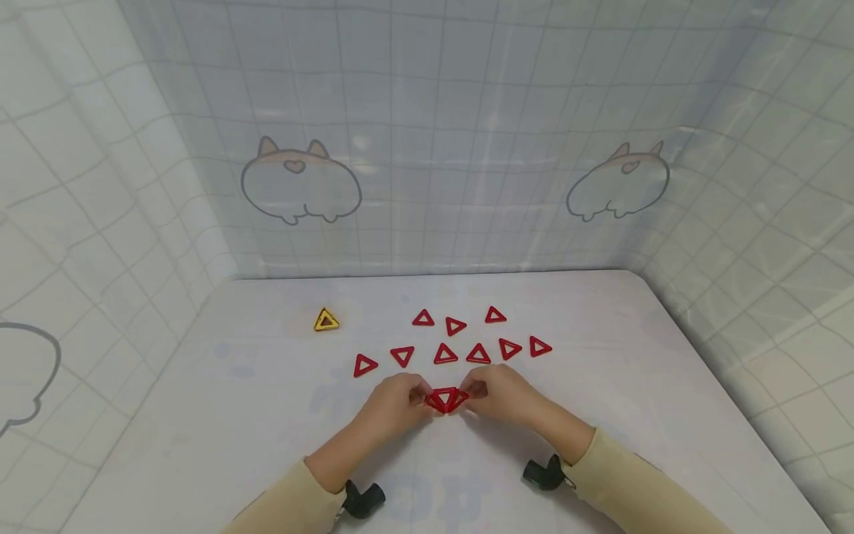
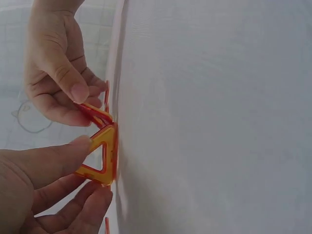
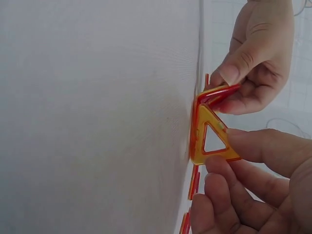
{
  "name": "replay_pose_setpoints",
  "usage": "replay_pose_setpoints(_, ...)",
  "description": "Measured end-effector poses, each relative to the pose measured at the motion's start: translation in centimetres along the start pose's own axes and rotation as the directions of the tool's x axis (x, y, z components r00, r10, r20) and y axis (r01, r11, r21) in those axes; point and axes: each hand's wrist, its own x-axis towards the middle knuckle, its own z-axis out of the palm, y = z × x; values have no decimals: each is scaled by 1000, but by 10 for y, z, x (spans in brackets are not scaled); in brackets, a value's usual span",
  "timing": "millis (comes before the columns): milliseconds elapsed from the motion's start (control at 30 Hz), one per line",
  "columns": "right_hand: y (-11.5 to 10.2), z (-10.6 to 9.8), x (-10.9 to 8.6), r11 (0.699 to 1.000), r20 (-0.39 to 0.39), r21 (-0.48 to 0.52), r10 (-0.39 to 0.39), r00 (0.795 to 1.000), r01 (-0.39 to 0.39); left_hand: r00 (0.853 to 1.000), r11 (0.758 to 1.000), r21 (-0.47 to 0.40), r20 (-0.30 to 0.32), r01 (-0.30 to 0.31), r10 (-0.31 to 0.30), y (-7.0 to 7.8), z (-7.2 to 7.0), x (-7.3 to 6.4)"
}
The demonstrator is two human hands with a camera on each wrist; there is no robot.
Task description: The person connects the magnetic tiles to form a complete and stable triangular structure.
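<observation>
Three joined red translucent triangular magnetic tiles lie near the middle of the table's front half. The middle tile (image 1: 445, 390) is flat on the table, and the two outer ones tilt up from its edges. With thumb and fingers my left hand (image 1: 396, 406) pinches the left tile (image 2: 110, 151). My right hand (image 1: 505, 395) pinches the right tile (image 3: 200, 155) by its outer corner. In the wrist views the raised tiles look orange. Both hands face each other across the small shape.
Several loose red triangles, among them one at the left (image 1: 364, 365) and one at the right (image 1: 540, 346), lie in two rough rows beyond the hands. A yellow triangle (image 1: 326, 320) sits farther left. Gridded curtain walls (image 1: 427, 185) stand behind and at both sides.
</observation>
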Motion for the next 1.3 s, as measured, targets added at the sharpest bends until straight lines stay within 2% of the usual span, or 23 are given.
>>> replay_pose_setpoints(267,2,2,5,997,-25,33,-62,998,62,999,999,-46,-38,-19,18,-1,2,6)
replay_pose_setpoints(500,-1,3,10,996,-23,50,-71,997,72,997,994,-95,-62,-51,45,-5,7,11)
replay_pose_setpoints(867,-3,2,14,994,-14,73,-82,997,83,999,989,-146,-30,-19,14,-6,12,16)
replay_pose_setpoints(1300,-1,4,16,993,-15,66,-98,995,99,999,992,-124,-29,-20,17,-5,14,16)
